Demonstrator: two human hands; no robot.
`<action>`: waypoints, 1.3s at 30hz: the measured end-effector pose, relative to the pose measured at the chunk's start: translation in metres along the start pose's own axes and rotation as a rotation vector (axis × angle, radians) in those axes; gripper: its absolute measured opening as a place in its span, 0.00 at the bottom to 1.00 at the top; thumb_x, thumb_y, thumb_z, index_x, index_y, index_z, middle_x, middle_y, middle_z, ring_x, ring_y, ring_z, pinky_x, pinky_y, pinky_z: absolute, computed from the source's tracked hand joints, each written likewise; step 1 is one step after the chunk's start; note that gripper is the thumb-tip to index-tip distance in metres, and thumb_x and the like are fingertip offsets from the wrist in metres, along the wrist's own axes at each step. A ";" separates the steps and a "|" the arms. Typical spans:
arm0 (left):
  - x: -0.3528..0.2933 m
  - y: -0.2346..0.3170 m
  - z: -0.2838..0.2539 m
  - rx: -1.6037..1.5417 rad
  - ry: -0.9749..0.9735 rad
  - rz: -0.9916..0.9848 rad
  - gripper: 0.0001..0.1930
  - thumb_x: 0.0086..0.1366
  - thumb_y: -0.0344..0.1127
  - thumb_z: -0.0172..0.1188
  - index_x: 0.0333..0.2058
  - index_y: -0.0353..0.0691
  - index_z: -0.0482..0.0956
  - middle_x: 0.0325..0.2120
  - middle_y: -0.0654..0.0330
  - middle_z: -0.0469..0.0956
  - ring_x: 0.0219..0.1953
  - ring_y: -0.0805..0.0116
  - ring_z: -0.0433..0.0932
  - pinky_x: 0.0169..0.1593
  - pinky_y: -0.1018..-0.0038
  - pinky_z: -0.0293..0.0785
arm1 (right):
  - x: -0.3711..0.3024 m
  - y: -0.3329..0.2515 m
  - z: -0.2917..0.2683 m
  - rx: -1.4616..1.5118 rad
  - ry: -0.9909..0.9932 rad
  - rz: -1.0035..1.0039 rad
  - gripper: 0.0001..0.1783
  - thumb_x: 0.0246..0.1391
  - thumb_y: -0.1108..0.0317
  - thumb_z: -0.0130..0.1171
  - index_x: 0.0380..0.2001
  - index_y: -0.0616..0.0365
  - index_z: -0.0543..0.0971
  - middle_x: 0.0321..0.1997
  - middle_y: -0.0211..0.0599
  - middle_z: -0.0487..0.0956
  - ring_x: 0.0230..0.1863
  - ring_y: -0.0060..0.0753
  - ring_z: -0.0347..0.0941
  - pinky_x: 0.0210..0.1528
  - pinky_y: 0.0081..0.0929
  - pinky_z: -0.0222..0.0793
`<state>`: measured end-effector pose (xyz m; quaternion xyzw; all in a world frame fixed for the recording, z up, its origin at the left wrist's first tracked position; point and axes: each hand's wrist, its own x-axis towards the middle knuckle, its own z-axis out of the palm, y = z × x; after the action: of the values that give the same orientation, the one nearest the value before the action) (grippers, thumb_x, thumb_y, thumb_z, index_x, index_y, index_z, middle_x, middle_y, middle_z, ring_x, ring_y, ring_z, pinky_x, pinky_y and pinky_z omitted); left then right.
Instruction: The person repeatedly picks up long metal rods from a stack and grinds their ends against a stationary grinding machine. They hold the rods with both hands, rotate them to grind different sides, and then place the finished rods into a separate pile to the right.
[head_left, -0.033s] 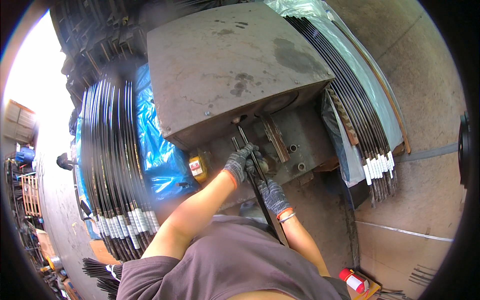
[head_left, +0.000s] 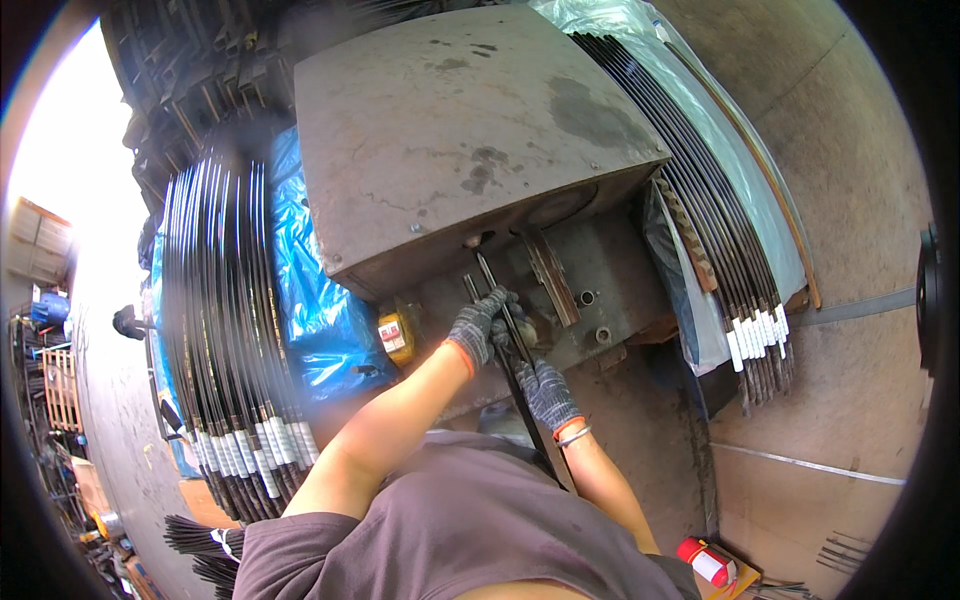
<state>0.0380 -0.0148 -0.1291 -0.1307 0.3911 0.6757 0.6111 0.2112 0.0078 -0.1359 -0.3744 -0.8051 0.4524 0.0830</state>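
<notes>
My left hand (head_left: 480, 325), in a grey knit glove with an orange cuff, grips thin dark metal rods (head_left: 487, 275) just below the opening of a large grey-brown metal machine (head_left: 470, 130). The rods run from that opening down toward my body. My right hand (head_left: 548, 392), gloved the same way with a bracelet at the wrist, holds the same rods lower down. The rods' upper ends are hidden under the machine's overhanging top.
A long bundle of black rods with white-taped ends (head_left: 225, 330) lies on blue plastic sheet (head_left: 310, 300) at my left. A similar bundle (head_left: 720, 230) lies on pale plastic at my right. A small yellow device (head_left: 395, 335) sits by the machine. A red-and-white can (head_left: 705, 562) stands at lower right.
</notes>
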 end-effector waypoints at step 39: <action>0.032 0.024 0.020 0.044 0.054 -0.047 0.13 0.63 0.44 0.49 0.25 0.42 0.69 0.08 0.71 0.56 0.10 0.78 0.52 0.14 0.81 0.51 | -0.028 0.020 -0.015 0.683 -0.220 0.348 0.10 0.51 0.65 0.57 0.29 0.62 0.77 0.19 0.28 0.73 0.21 0.18 0.67 0.26 0.17 0.63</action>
<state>0.0153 0.0232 -0.1279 -0.1445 0.4189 0.6485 0.6189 0.2489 0.0049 -0.1377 -0.4056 -0.5370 0.7387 0.0379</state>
